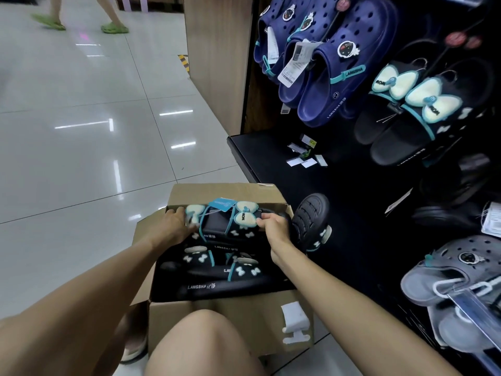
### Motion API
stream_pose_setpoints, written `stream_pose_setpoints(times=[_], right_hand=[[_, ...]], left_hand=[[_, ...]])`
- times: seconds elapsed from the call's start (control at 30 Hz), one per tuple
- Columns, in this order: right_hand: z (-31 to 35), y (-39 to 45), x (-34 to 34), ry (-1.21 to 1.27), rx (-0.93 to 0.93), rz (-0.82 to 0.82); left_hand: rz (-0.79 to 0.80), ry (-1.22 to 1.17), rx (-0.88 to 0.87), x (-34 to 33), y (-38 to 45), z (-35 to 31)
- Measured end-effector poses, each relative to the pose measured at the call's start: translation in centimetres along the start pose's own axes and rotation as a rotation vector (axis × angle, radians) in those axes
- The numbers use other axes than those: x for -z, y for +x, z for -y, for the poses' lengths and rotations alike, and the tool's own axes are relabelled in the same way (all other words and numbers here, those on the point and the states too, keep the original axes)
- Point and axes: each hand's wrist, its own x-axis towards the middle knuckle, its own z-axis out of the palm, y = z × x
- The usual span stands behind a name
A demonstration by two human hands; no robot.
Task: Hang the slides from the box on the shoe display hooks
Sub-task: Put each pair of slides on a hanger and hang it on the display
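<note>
Both hands hold a pair of slides (230,223) just above the open cardboard box (217,316) on the tiled floor (81,131). The slides are black with teal edging along the straps, each strap topped by a pale, cream-coloured bow with a teal knot, and small white bows printed on the side. A teal paper tag (222,204) sits between the two bows. The left hand (176,226) curls around the left bow end; the right hand (273,226) pinches the strap beside the right bow. More matching slides (217,272) lie packed in the box below, marked LANGSHA. To the right, the same style hangs on the black display rack (339,185) as a hung pair (406,104), beside navy clogs (325,63).
</note>
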Motion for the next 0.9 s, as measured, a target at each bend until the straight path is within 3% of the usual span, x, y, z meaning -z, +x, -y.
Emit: stream_pose_setpoints(times=[0.2, 0.53, 0.9], right_hand=[[3.0, -0.7, 1.7, 0.026, 0.082, 0.071], [4.6, -2.7, 4.3, -0.054, 0.104, 0.110], [9.8, -5.9, 1.3, -0.270, 0.149, -0.036]], left_hand=[[-0.045, -0.257, 0.075, 1.3, 0.5, -0.6], [-0.145, -0.369, 0.103, 2.8, -1.6, -3.6], [-0.472, -0.415, -0.019, 8.0, -4.5, -5.4]])
